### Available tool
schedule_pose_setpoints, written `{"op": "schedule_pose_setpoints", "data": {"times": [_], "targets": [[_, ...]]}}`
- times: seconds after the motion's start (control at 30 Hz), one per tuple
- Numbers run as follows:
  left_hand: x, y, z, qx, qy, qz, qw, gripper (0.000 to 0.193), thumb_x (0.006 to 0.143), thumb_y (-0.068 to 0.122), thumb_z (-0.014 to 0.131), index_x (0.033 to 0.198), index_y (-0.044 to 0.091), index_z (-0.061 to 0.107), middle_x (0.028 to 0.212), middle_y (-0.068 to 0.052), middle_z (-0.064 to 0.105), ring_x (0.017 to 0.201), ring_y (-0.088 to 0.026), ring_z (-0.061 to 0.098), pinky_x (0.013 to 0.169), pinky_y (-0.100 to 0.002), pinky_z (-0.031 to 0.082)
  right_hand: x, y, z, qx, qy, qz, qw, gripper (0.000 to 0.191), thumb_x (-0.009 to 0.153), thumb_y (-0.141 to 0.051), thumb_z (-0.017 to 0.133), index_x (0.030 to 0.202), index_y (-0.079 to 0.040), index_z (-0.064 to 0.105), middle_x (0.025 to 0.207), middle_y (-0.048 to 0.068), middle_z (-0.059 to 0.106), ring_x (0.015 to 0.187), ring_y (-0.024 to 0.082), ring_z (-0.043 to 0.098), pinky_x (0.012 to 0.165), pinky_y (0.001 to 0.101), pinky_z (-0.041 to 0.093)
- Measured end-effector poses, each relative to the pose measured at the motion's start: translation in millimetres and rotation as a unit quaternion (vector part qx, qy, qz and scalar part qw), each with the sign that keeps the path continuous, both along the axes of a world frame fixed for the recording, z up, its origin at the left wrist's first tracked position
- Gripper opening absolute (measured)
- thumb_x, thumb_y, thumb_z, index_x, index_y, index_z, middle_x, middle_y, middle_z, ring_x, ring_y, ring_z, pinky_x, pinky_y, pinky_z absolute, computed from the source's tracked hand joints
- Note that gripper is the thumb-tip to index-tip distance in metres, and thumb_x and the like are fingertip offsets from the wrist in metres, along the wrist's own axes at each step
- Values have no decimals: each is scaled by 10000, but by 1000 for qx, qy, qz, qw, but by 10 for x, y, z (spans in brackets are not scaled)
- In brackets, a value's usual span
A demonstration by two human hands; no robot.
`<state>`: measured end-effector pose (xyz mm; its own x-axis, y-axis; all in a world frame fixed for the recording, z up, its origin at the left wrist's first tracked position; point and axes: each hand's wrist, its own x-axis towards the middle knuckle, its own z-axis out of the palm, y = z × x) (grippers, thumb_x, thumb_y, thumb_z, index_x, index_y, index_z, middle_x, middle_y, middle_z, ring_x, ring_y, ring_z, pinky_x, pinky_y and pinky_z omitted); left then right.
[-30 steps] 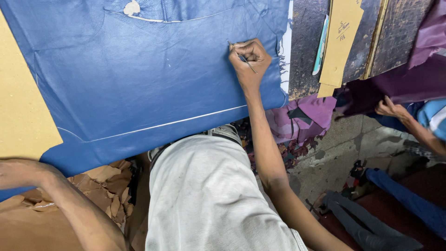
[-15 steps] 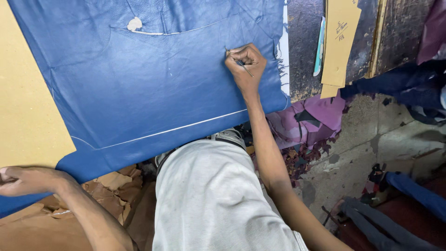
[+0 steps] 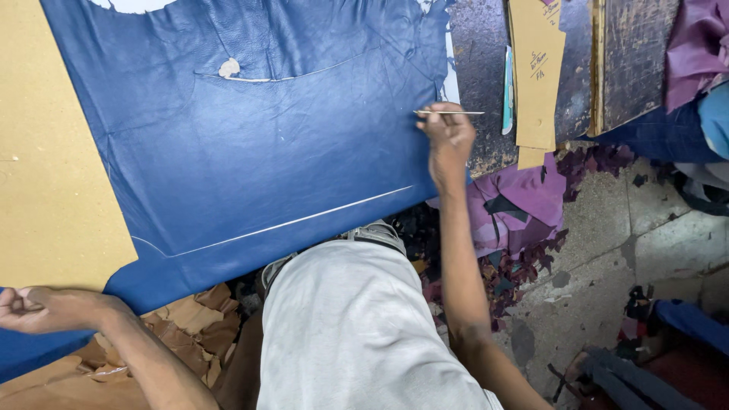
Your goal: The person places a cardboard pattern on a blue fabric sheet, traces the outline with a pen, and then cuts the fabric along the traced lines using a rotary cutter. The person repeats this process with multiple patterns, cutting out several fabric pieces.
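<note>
Shifted rightward: right hand point(image 3: 448, 137), now at right edge of wide blue leather hide point(image 3: 281, 144), fingers pinched on thin silver marking pen point(image 3: 449, 112) lying level. Left hand point(image 3: 34, 310) curled closed at hide's lower left corner, below tan cardboard pattern point(image 3: 53, 152).

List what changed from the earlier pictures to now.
The right hand, gripping the thin marking stick, slid rightward to the blue leather's right edge, the stick now poking past it. The left hand stays closed by the tan board; the leather lies unmoved.
</note>
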<state>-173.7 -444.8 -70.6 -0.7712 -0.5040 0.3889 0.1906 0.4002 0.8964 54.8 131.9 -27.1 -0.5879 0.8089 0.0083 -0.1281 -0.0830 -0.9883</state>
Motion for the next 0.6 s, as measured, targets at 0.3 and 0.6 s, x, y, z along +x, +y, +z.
{"op": "schedule_pose_setpoints", "data": {"times": [0.3,0.6], "targets": [[-282,-307,718,424,-182,-172,870,420,1074,111,584,1413,-130,519,1383,-254,635,1234,-330,679,1024,-426,579,931,766,245,348,-338,-88,870,266,927,102,637,1164,23,730,964,156,666,757,207,672,670,315,530],[-367,-628,1556,397,-154,-337,840,371,1076,18,595,1425,-109,595,1352,-226,670,1217,-339,655,1038,-433,543,708,565,124,450,-269,-84,847,222,889,100,698,1064,-16,769,981,157,697,890,274,685,720,337,538]]}}
